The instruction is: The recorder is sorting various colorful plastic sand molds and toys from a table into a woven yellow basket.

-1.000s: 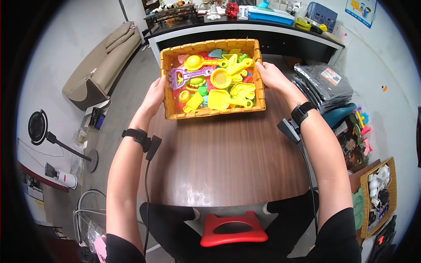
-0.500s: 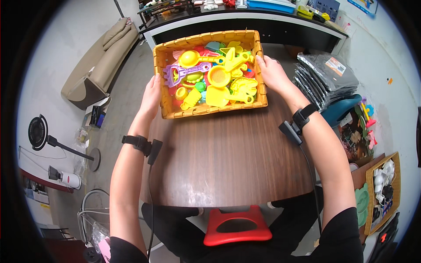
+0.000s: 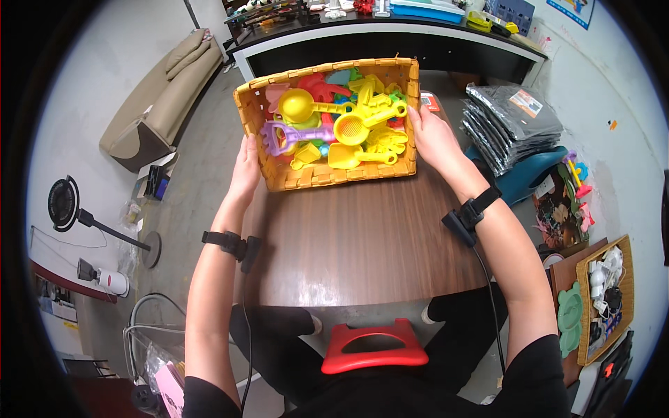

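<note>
Both left hand (image 3: 244, 171) and right hand (image 3: 437, 141) clamp fingers (image 3: 417, 120) on a woven basket (image 3: 341, 177) of toys (image 3: 352, 129)

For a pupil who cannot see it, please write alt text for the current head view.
A person's left hand and right hand hold opposite sides of a woven basket of colourful plastic toys over a brown table.

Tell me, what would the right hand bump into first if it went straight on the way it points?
The basket, since the right hand is against its right side. Past that, perhaps the black desk, though depth is hard to judge.
</note>
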`<state>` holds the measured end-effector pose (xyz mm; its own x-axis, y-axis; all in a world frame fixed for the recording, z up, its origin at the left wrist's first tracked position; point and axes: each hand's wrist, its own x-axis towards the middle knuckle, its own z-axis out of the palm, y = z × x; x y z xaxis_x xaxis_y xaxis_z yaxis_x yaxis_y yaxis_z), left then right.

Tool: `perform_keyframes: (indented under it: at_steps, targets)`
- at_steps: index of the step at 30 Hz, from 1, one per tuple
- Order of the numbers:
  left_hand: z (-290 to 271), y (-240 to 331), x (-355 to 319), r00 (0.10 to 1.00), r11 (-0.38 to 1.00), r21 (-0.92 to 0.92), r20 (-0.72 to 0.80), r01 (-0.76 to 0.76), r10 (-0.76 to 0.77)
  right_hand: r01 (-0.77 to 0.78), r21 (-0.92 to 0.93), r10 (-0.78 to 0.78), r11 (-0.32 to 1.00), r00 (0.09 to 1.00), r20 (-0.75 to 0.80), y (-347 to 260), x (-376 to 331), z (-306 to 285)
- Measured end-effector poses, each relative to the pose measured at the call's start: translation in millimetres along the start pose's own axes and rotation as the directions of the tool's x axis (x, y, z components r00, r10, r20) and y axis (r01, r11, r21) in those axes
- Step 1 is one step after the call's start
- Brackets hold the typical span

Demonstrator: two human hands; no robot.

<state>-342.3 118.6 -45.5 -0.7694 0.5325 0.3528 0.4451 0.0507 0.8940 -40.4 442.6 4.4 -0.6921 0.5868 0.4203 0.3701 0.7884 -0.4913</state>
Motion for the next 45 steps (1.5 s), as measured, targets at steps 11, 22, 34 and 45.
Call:
perform_keyframes:
  at_steps: [11, 22, 34, 45]
  targets:
    - [-19.3, -8.6, -31.2, 0.999, 0.994, 0.111, 0.047, -0.019, 0.014, -0.019, -0.018, 0.02, 1.0, 0.995, 0.095, -25.1, -35.4, -8.9]
    - [-15.7, -11.2, -35.0, 0.997, 0.996, 0.044, 0.009, -0.079, 0.079, -0.127, 0.206, 0.092, 0.97, 0.981, 0.171, -55.9, -57.3, -12.4]
    - [-33.6, -7.5, -60.6, 0.985, 0.961, 0.242, -0.074, -0.132, 0.154, -0.053, 0.091, 0.045, 0.994, 0.995, 0.09, -36.2, -79.1, -5.0]
    - [-42.1, 2.1, -78.6, 0.996, 0.979, 0.18, 0.008, -0.094, 0.094, -0.077, 0.362, 0.029, 0.929, 0.99, 0.135, -27.2, -94.3, 3.5]
